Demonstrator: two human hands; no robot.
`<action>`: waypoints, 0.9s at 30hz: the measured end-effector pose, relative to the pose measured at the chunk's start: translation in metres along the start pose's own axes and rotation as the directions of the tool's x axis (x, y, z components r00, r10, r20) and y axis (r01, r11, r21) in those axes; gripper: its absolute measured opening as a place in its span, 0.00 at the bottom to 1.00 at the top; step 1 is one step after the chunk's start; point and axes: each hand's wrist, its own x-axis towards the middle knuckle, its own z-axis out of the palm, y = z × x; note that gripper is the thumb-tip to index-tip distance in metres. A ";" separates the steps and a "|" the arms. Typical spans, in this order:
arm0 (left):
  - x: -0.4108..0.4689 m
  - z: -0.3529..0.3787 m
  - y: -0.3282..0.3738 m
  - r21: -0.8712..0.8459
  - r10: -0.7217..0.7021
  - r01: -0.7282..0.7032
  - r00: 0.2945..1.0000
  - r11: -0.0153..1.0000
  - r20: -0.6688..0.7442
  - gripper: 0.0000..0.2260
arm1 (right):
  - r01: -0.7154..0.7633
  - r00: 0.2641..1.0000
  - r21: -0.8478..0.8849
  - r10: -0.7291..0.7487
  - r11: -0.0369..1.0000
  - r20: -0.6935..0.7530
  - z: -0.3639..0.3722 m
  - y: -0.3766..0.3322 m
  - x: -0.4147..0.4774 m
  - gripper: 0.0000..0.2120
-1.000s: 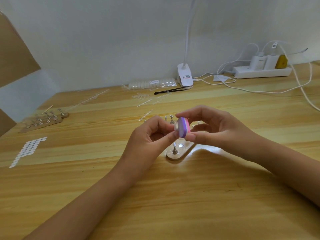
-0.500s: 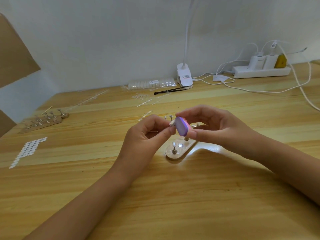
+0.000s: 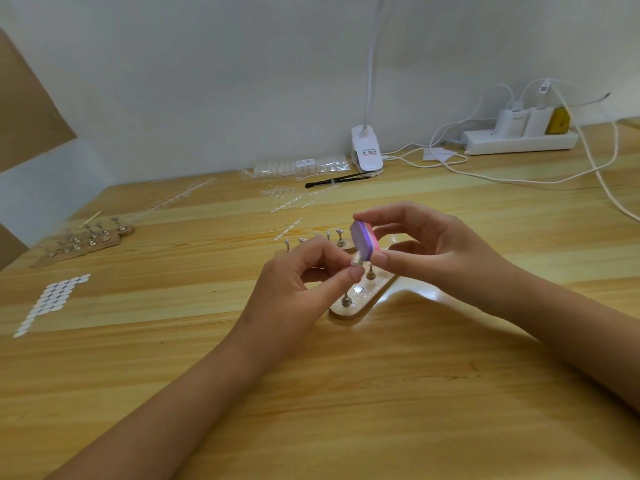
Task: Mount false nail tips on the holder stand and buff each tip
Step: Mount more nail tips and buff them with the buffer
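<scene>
Your left hand (image 3: 304, 271) pinches a clear nail tip (image 3: 355, 260) between thumb and forefinger, just above the wooden stand (image 3: 360, 303). Your right hand (image 3: 429, 244) grips the purple-and-pink buffer block (image 3: 363, 240), its lower edge touching the tip.

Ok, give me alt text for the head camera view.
The left hand pinches a clear false nail tip while the right hand holds a purple-and-pink buffer block against it. Below them, a wooden holder stand with metal pegs lies on the table.
</scene>
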 end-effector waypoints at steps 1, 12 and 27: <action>0.000 0.000 0.000 -0.019 -0.011 0.011 1.000 1.000 0.000 0.03 | -0.007 1.000 -0.003 0.007 1.000 0.027 -0.002 -0.001 0.000 0.19; 0.000 -0.001 0.001 -0.022 0.018 -0.018 1.000 1.000 -0.016 0.05 | 0.006 0.999 -0.032 -0.005 0.999 0.039 -0.003 -0.001 -0.001 0.19; 0.000 -0.002 0.001 0.000 0.035 -0.035 0.999 0.999 -0.037 0.02 | 0.017 0.997 -0.030 -0.014 0.999 0.077 -0.006 -0.001 -0.002 0.17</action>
